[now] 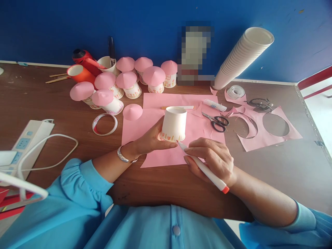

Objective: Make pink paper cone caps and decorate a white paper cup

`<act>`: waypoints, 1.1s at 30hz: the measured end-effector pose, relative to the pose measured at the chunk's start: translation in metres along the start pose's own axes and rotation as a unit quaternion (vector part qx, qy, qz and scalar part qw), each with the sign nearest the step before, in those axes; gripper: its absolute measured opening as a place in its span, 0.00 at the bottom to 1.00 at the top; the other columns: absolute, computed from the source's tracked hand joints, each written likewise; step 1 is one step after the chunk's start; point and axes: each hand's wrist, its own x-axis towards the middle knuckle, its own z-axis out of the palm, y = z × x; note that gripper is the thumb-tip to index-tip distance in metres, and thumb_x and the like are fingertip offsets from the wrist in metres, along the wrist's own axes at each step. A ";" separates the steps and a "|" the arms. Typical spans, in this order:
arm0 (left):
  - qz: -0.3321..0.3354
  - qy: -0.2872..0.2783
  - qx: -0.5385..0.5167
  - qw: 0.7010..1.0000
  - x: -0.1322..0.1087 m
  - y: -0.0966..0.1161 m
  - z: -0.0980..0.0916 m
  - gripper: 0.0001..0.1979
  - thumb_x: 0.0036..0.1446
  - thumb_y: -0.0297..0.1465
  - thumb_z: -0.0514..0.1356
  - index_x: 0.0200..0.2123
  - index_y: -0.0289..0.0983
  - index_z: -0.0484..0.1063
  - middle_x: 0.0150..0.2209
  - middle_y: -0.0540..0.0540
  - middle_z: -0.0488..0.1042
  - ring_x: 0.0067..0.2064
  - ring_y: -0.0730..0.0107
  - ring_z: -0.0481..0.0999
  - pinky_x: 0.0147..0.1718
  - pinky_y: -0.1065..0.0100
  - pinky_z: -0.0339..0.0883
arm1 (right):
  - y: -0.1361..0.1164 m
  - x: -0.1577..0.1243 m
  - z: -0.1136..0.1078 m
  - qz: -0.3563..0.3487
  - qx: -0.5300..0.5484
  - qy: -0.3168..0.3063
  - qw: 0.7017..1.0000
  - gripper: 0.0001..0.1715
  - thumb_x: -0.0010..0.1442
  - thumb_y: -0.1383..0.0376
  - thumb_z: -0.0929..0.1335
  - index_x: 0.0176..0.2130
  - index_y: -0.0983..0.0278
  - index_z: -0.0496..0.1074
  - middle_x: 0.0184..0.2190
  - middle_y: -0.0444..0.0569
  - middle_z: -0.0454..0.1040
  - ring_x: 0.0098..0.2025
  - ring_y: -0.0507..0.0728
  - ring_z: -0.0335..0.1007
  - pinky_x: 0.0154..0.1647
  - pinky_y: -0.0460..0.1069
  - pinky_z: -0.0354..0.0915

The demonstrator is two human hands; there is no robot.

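Observation:
A white paper cup [174,121] is in my left hand [153,138], its wide rim down and its narrow end up. Small red hearts and orange strokes run along the cup's lower edge. My right hand [212,159] grips a white marker [207,172] with an orange end, and the marker's tip is at the cup's lower edge. Pink paper [160,155] lies under and around the cup. Black-handled scissors [219,123] and a glue stick [214,105] rest on the paper to the right.
Several decorated cups with pink cone tops [154,76] stand at the back left. A tall stack of white cups [241,58] leans against the blue wall. A tape roll [104,124], a pink cone [132,112], cut pink scraps [293,129] and a power strip [28,141] lie about.

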 end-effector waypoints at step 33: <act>-0.011 -0.005 0.019 1.000 0.000 0.002 0.000 0.30 0.53 0.36 0.73 0.56 0.38 0.67 0.51 0.39 0.73 0.52 0.54 0.74 0.50 0.56 0.70 | 0.001 0.002 -0.001 0.000 -0.020 0.001 1.000 0.05 0.65 0.72 0.70 0.41 0.64 0.71 0.29 0.48 0.77 0.29 0.53 0.76 0.29 0.48 0.76</act>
